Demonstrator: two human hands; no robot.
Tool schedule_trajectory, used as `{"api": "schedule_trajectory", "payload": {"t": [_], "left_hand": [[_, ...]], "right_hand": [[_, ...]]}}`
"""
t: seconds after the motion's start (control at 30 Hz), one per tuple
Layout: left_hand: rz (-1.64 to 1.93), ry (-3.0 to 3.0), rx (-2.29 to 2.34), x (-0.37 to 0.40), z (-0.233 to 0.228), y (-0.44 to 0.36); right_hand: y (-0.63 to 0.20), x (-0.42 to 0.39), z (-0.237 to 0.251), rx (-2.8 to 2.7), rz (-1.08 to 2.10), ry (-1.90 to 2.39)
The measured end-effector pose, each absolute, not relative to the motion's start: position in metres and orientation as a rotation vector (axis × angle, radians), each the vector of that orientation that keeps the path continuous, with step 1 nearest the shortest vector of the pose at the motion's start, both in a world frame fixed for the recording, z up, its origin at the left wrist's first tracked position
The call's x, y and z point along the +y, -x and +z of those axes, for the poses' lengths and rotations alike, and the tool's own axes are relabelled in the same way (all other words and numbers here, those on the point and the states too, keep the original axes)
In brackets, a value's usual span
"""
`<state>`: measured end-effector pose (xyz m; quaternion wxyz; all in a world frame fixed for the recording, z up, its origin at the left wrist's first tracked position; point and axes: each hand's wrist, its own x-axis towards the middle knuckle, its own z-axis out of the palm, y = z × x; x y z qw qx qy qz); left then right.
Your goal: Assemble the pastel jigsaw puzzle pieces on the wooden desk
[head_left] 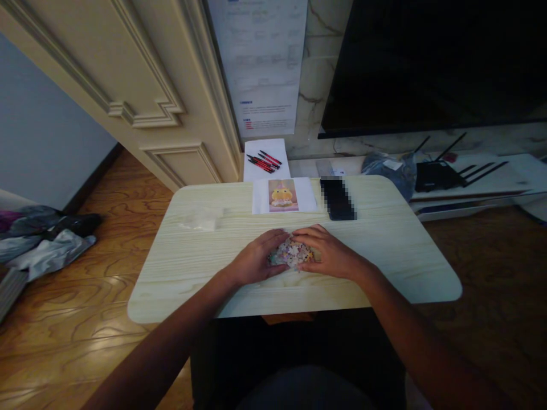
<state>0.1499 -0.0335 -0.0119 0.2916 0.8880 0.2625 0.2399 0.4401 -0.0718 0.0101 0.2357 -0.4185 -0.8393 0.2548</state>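
your fingers (277,234) are curled inward on both sides of a small heap of puzzle pieces (292,253), cupping it rather than pinching any single piece. the left hand (256,259) walls the heap from the left, fingertips bent over its far edge; the right hand (327,250) does the same from the right, its fingers arched over the top. neither hand is closed into a fist, and neither has a piece lifted clear; both are half-open and resting against the pile and the desk (192,267).

the heap sits near the middle of the desk, a little closer to the near edge than to the far one. to gather it well, keep the sides of your palms flat on the wood so no piece slips underneath, and draw the hands together evenly so the pile does not spill out toward you through the gap at the wrists. the pieces look light and loose, so press sideways, not down.

further out, along the far edge, lies a sheet with a reference picture (283,195) of a yellow figure, and just right of it a dark phone (337,198). toward the far left corner rests a clear plastic bag (200,219). beyond the desk, a paper carries red and black pens (264,160).
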Motion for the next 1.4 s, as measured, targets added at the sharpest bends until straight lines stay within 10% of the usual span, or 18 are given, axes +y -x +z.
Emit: {"api": "schedule_trajectory", "payload": {"t": [1.4], "left_hand": [[0.696, -2.187, 0.893, -0.041, 0.006, -0.139]], "right_hand": [[-0.455, -0.101, 0.023, -2.097, 0.797, 1.305]]}}
